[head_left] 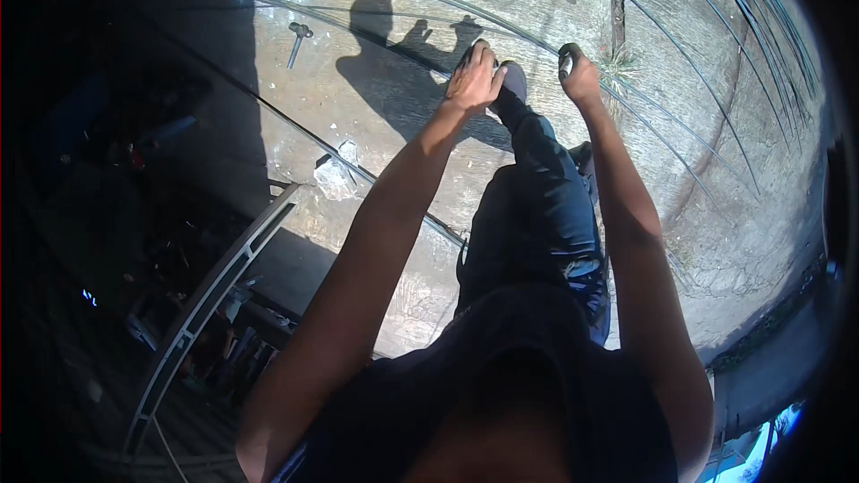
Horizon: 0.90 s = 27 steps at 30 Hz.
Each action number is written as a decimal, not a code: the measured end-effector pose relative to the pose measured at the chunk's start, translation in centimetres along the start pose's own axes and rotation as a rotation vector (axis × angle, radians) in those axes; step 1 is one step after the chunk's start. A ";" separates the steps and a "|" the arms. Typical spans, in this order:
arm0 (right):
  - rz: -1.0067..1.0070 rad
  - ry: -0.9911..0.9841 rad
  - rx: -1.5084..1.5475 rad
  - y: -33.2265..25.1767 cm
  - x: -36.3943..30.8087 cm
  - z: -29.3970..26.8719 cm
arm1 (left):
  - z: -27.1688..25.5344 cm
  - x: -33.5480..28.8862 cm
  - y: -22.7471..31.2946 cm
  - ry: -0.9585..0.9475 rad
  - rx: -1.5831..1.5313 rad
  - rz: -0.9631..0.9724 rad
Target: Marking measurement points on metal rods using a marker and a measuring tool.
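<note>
My left hand (475, 80) is held out in front of my shoe (514, 79), its fingers curled and its thumb alongside. What it holds, if anything, is hidden; a long dark metal rod (331, 20) runs up to it from the left. Farther right, my right hand (580, 77) is closed, with a dark patch between thumb and fingers that I cannot make out. A second long rod (483, 14) passes at or behind that hand, and I cannot tell whether it is gripped. The two hands are apart, and their shadows fall on the concrete ahead.
A hammer (297, 43) lies on the concrete at far left. Nearer are a whitish stone block (336, 175), a slanting rod (291, 123) and a metal frame (215, 282). More long rods (769, 18) curve across the ground at right. A grass tuft (617, 61) grows beside my right hand.
</note>
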State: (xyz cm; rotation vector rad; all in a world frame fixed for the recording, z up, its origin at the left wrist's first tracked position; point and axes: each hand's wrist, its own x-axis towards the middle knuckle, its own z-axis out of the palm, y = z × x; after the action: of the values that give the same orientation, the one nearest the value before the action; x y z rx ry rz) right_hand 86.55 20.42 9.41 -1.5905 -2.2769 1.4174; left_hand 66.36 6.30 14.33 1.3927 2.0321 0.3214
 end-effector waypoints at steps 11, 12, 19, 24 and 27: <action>0.013 0.156 0.140 -22.2 10.8 14.0 | -21.0 4.9 -21.1 -0.082 0.123 -0.012; -0.005 0.181 0.152 -23.9 12.0 15.6 | -22.4 5.9 -23.3 -0.066 0.143 0.033; 0.172 0.313 0.430 -36.0 19.7 28.5 | -29.2 11.8 -40.7 -0.179 0.123 0.118; 0.309 0.401 0.742 -39.1 22.5 37.4 | -34.4 13.0 -52.2 -0.246 0.144 0.208; 0.359 0.428 0.813 -44.0 23.7 41.6 | -38.2 13.0 -59.2 -0.301 0.241 0.134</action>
State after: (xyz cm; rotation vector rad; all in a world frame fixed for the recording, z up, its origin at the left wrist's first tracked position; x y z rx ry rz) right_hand 22.85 8.23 4.16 -1.7790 -1.0056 1.5610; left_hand -4.67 -0.23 7.10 1.6188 1.7765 -0.0783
